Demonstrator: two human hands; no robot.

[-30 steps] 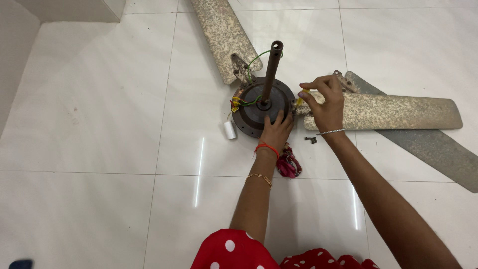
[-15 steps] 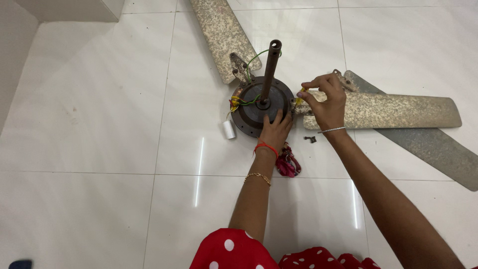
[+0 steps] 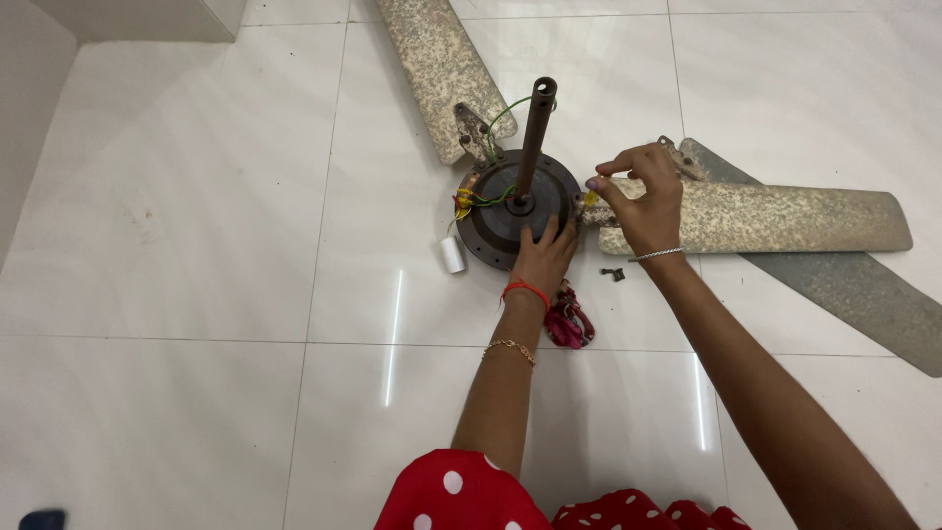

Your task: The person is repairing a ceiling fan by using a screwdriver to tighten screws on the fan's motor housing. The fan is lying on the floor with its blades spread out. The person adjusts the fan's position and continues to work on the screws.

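We see a dark round metal ceiling-fan motor point(image 3: 512, 208) lying on the white tiled floor point(image 3: 196, 245), its brown rod point(image 3: 535, 137) pointing up. Our left hand point(image 3: 543, 257) rests flat on the motor's near rim, fingers spread. Our right hand point(image 3: 643, 201) pinches thumb and forefinger together where a speckled beige blade point(image 3: 775, 218) meets the motor; what it grips is too small to tell. 2 small dark screws point(image 3: 614, 274) lie nearby.

The right hand point(image 3: 643, 201) has shifted slightly along the fan blade point(image 3: 765, 218), its pinched fingertips point(image 3: 597, 184) now closer to the motor point(image 3: 496, 211) than a second ago.
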